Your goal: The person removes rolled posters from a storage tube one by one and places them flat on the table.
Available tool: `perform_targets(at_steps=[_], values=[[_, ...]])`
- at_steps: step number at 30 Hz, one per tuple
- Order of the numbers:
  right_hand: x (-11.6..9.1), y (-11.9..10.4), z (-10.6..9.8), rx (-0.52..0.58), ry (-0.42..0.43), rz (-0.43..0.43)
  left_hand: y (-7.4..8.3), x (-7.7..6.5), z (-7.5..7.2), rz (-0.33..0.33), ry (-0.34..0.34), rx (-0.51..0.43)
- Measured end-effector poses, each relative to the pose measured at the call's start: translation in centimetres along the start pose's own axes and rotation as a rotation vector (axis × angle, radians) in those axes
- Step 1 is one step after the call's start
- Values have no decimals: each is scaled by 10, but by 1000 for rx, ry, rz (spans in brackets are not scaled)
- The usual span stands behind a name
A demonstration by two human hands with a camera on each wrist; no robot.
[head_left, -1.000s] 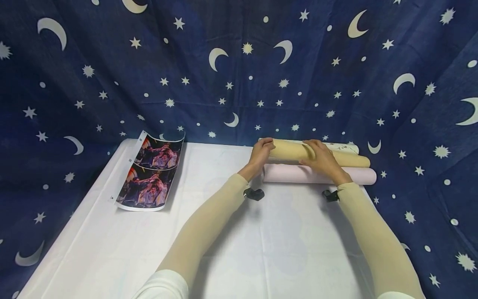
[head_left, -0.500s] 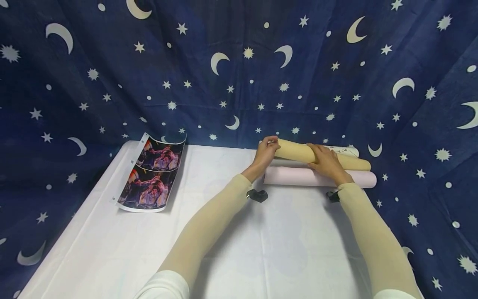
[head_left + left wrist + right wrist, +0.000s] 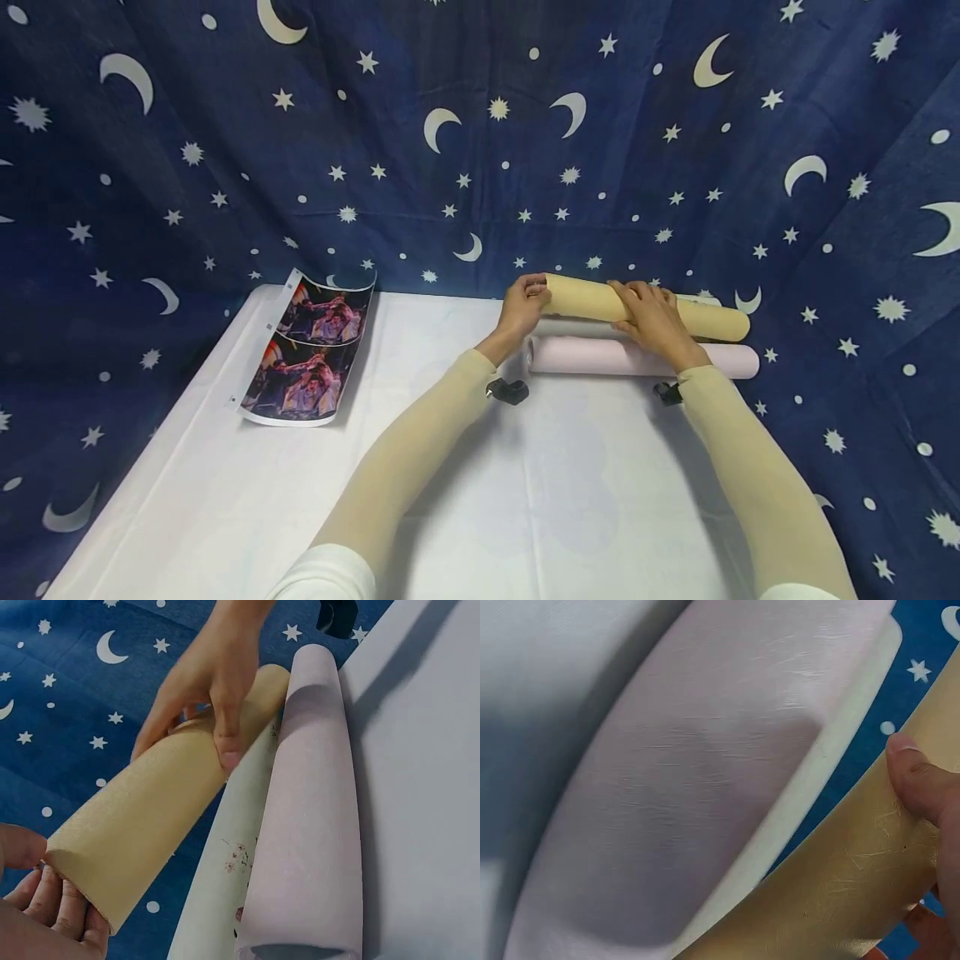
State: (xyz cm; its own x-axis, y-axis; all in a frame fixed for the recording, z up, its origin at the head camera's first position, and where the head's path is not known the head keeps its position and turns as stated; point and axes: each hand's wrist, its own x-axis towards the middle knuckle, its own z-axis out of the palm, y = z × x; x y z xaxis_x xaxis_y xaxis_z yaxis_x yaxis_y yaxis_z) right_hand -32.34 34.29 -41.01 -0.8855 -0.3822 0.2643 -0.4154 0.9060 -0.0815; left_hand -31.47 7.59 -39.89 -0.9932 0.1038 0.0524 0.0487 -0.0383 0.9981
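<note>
Two-handed grip: left hand (image 3: 522, 306) pinches yellow roll (image 3: 579, 298) end, right hand (image 3: 654, 321) grasps its middle
Placement: table (image 3: 615, 475) far edge, one o'clock
Yellow surface: finely creased
Pink roll (image 3: 588, 357): hollow cylinder, yellow's six o'clock

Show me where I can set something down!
The table is bare in front of the pink roll, between left sleeve and right sleeve; also between left sleeve and the picture sheet. Back right is crowded: yellow roll, flowered roll, left hand, right hand.
</note>
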Motion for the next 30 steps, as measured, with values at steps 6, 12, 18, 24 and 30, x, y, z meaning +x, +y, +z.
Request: perform_targets(at_steps=[6, 12, 18, 24, 30], values=[[-2, -8, -8, -48, 49, -24, 0, -6, -10, 12, -11, 29], [-9, -26, -20, -63, 89, -59, 4, -20, -25, 60, -29, 47], [-16, -47, -26, -125, 135, -125, 0, -37, -42, 111, -32, 70], [-27, -67, -26, -145, 145, -160, -6, -57, -57, 115, -8, 74], [-37, -86, -20, -132, 149, -190, -14, -80, -72, 97, 2, 61]])
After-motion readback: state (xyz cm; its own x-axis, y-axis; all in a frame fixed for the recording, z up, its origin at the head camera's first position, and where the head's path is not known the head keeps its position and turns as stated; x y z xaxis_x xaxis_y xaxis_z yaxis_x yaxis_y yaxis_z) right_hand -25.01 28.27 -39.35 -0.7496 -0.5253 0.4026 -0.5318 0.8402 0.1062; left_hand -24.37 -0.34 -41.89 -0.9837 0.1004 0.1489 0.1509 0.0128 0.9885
